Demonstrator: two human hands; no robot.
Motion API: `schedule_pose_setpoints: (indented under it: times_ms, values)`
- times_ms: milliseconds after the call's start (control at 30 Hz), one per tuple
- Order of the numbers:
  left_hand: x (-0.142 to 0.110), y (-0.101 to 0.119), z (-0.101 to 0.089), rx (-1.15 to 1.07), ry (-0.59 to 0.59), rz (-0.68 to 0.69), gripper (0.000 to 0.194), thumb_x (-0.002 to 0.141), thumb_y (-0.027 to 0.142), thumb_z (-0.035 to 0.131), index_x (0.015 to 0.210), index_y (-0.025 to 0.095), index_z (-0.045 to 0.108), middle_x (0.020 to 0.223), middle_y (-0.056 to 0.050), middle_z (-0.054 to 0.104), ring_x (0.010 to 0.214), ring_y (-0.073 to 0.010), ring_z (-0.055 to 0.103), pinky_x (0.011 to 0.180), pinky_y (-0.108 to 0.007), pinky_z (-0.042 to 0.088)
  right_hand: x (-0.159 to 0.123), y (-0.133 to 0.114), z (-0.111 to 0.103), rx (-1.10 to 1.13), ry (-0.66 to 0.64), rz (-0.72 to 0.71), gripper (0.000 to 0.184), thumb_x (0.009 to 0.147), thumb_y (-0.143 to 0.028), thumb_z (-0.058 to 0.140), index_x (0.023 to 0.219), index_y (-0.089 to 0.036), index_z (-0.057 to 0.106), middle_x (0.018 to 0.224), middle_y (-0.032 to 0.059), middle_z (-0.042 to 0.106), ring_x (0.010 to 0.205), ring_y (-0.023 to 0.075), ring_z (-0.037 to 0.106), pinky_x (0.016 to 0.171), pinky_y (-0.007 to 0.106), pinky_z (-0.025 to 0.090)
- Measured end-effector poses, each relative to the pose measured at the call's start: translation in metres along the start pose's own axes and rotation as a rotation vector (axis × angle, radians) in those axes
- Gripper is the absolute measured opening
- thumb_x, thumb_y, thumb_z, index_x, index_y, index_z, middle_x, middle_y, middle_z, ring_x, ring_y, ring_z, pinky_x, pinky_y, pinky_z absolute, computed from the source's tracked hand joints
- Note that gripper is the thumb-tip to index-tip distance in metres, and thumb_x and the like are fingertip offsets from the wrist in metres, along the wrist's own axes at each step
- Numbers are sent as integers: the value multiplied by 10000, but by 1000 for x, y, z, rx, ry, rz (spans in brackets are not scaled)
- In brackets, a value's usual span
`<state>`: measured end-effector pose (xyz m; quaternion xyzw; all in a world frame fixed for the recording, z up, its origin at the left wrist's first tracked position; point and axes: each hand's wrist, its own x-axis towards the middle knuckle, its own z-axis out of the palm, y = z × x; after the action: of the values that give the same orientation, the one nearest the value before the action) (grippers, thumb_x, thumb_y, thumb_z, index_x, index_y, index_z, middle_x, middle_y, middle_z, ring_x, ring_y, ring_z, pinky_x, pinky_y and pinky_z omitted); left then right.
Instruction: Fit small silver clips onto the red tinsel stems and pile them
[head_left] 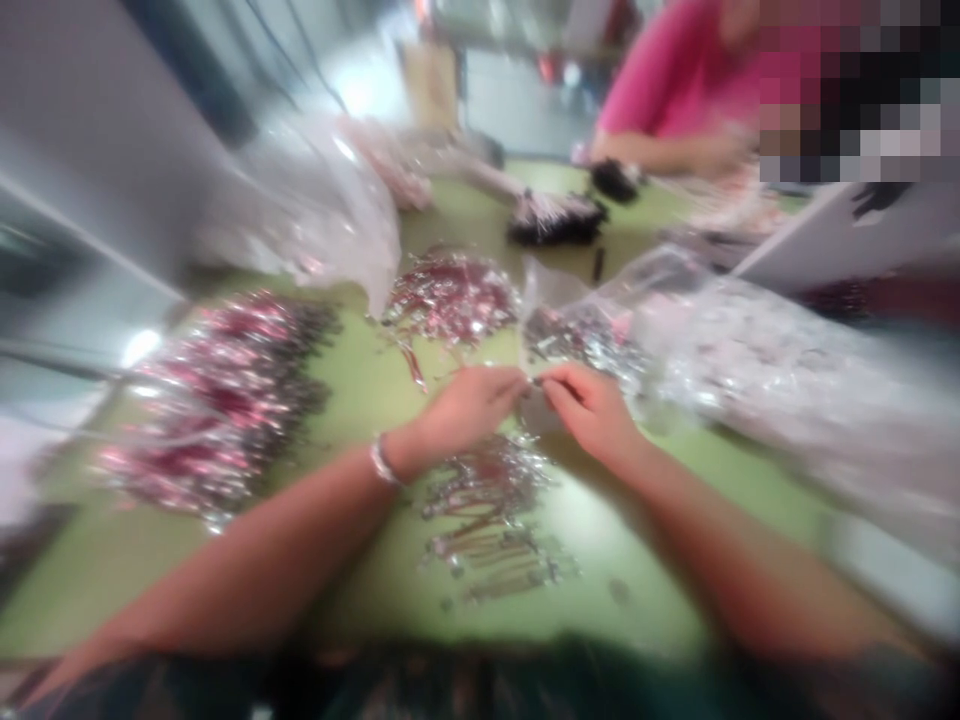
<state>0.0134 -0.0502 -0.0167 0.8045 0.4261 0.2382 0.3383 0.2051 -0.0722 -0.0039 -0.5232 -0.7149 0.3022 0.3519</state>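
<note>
My left hand (474, 402) and my right hand (594, 408) meet above the middle of a green table, fingertips almost touching. Both are closed in a pinch. A tiny dark piece shows at the right fingertips; blur hides what kind it is, and what the left fingers hold is hidden. Just below the hands lies a row of short reddish strips with shiny ends (491, 540). Beyond them sits a heap of red and silver small parts (457, 295). Close behind my right hand, a clear plastic bag (544, 285) spills small silvery parts (589, 345).
A large pile of pink-red parts with dark ends (225, 400) covers the left side. Clear bags (337, 200) stand at the back left, and a long filled bag (787, 370) lies at right. Dark-tipped bundles (559, 220) are farther back, near a person in a pink sleeve (652, 75).
</note>
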Motion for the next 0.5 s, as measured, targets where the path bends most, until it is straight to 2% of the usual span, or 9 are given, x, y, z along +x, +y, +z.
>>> schedule_pose_setpoints:
  times_ms: [167, 300, 500]
  values:
    - [-1, -1, 1, -31, -2, -2, 302, 979, 310, 414, 778, 181, 598, 724, 6, 622, 611, -89, 517, 589, -239, 420, -1, 2, 1, 217, -79, 166, 169, 903, -351, 521, 840, -232, 622, 629, -52, 591, 366, 78, 457, 401, 245, 351]
    - [0, -4, -1, -57, -11, -22, 322, 987, 338, 398, 784, 182, 594, 682, 9, 604, 581, -90, 517, 552, -240, 406, -2, 3, 2, 261, -73, 181, 155, 896, -337, 532, 836, -232, 629, 632, -54, 589, 360, 73, 462, 392, 241, 362]
    - [1, -1, -6, 32, -31, -4, 335, 984, 350, 408, 798, 182, 631, 704, -3, 632, 587, -97, 513, 576, -253, 402, -2, 3, 1, 255, -61, 194, 159, 892, -339, 548, 810, -231, 630, 619, -57, 590, 355, 72, 465, 393, 246, 367]
